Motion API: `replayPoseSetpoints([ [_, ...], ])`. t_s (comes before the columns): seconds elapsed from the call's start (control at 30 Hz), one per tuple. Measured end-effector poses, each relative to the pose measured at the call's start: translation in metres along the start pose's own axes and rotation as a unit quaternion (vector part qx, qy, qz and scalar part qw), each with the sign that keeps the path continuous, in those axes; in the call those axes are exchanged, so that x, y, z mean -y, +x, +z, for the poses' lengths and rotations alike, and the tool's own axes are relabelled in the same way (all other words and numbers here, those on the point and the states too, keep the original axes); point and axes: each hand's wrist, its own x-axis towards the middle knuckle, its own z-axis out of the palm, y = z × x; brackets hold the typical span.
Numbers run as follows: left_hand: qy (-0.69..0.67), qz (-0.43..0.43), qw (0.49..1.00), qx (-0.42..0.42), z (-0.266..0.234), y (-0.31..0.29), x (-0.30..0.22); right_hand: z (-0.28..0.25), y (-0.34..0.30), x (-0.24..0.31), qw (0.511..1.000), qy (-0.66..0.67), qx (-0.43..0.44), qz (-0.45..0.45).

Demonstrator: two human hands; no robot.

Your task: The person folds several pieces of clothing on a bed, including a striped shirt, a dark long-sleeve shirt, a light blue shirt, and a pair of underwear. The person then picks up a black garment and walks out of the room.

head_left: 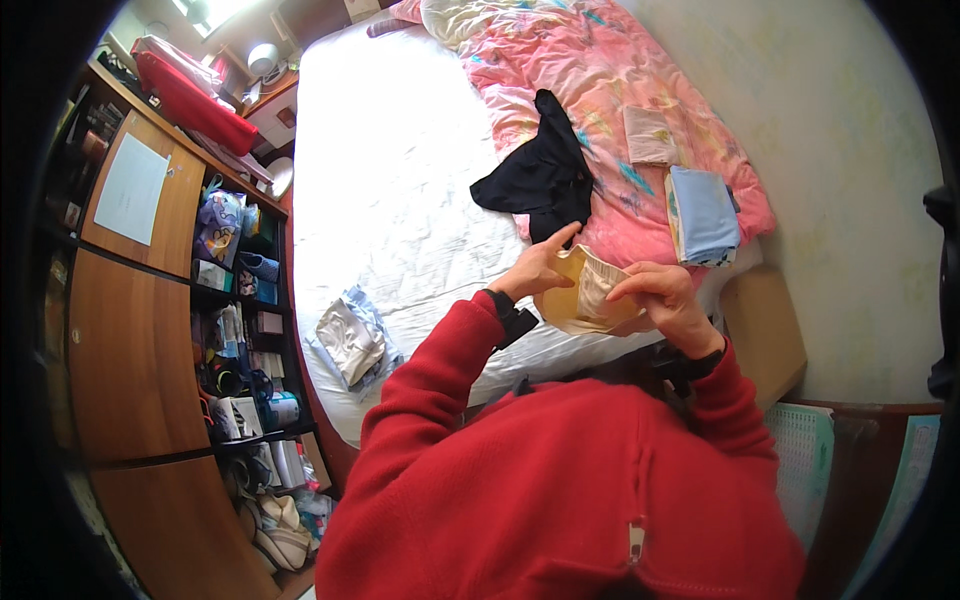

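Between my two hands, a small pale yellow and cream garment (597, 290) with a gathered elastic edge is held stretched near the bed's front edge. My left hand (540, 268) grips its left side, thumb against the cloth and index finger reaching out over it. At its right side, my right hand (668, 304) pinches the edge between thumb and fingers. Just beyond my left fingertips lies a black garment (545, 172), spread partly on the white sheet and partly on the pink quilt. The garment's exact kind cannot be made out.
A folded light-blue cloth pile (704, 212) and a folded pinkish cloth (650, 136) rest on the pink patterned quilt (625, 60). Crumpled white and blue clothes (352, 338) lie on the white bedsheet (390, 150). Left stands a wooden cabinet (140, 350); a cardboard box (765, 330) is right.
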Motion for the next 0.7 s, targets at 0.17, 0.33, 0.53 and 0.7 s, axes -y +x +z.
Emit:
replayPoseSetpoints([
  [0.17,-0.168,-0.278,0.942,0.084,0.003,0.009,-0.021,-0.013,-0.013,-0.039,0.979,-0.003,-0.195,0.054],
  [0.33,-0.625,-0.277,0.725,0.083,-0.020,-0.011,-0.064,-0.023,-0.030,-0.113,0.936,-0.127,-0.280,0.172],
  [0.53,-0.781,-0.070,0.614,0.088,-0.024,-0.014,-0.126,0.025,-0.031,-0.141,0.929,0.079,-0.082,0.352],
  [0.7,-0.779,0.000,0.627,0.014,-0.029,-0.016,-0.134,0.045,-0.003,-0.124,0.680,0.648,0.150,0.307],
])
